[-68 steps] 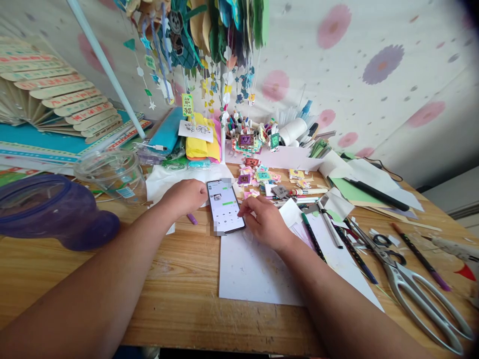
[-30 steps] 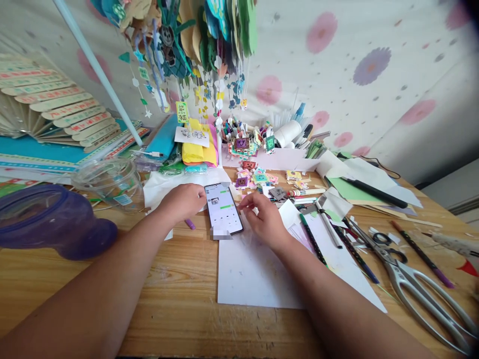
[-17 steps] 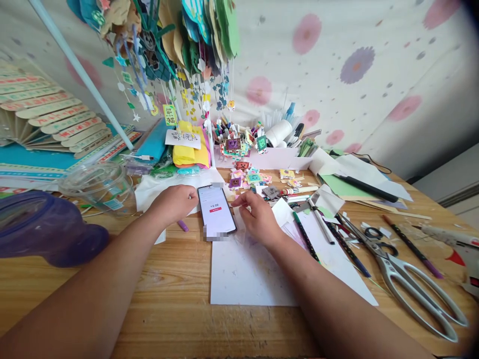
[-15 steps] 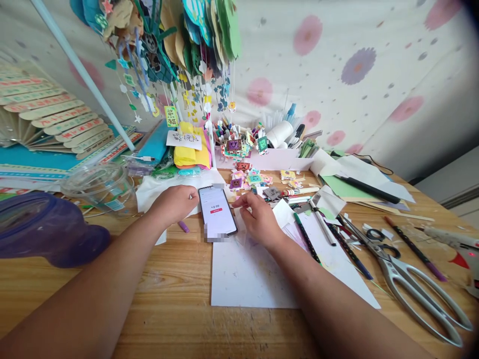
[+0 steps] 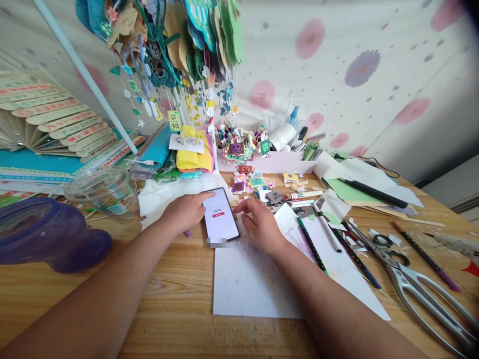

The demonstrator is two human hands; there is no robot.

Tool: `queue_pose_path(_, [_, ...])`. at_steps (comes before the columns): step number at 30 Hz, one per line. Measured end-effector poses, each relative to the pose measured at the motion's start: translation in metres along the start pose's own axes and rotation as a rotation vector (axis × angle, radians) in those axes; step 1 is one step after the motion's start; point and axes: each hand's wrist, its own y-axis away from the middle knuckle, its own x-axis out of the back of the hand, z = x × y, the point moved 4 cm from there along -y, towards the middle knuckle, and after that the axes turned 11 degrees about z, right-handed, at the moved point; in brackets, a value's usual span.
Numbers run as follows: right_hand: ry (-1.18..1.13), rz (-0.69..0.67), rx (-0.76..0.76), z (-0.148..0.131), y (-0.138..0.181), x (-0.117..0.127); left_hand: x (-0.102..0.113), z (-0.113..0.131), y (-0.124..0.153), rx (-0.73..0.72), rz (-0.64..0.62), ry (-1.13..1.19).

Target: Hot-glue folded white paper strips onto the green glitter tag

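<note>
A smartphone (image 5: 220, 224) with a white lit screen and a red button lies face up on the table, its lower edge blurred by pixels. My left hand (image 5: 186, 212) reaches over its upper left side, index finger stretched onto the screen and the other fingers curled. Close by the phone's right edge, my right hand (image 5: 258, 222) rests with bent fingers slightly apart and nothing visible in them. Whether it touches the phone, I cannot tell. Under my right forearm lies a large white sheet of paper (image 5: 247, 289).
Large silver scissors (image 5: 406, 284) and several pencils lie at the right. Small paper cutouts (image 5: 258, 182) spread behind the phone, before a white pen box (image 5: 277, 160). A clear plastic cup (image 5: 108, 192) and purple container (image 5: 71, 234) stand left. Paper decorations (image 5: 209, 45) hang above.
My left hand has gone from a closed shape beside the phone to pointing its index finger onto the screen. The right hand stays by the phone's edge. The camera view has shifted slightly.
</note>
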Motion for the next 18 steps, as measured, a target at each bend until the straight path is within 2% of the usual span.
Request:
queue_pose_path(5, [-0.002, 0.001, 0.001, 0.000, 0.000, -0.001, -0.001, 0.000, -0.001, -0.001, 0.004, -0.015])
queue_pose_path(12, [-0.015, 0.007, 0.036, -0.001, 0.002, -0.001, 0.016, 0.002, 0.003, -0.022, 0.069, -0.002])
queue_pose_path(18, [-0.026, -0.055, 0.110, -0.010, 0.004, -0.005, 0.020, -0.002, 0.003, -0.039, 0.098, -0.017])
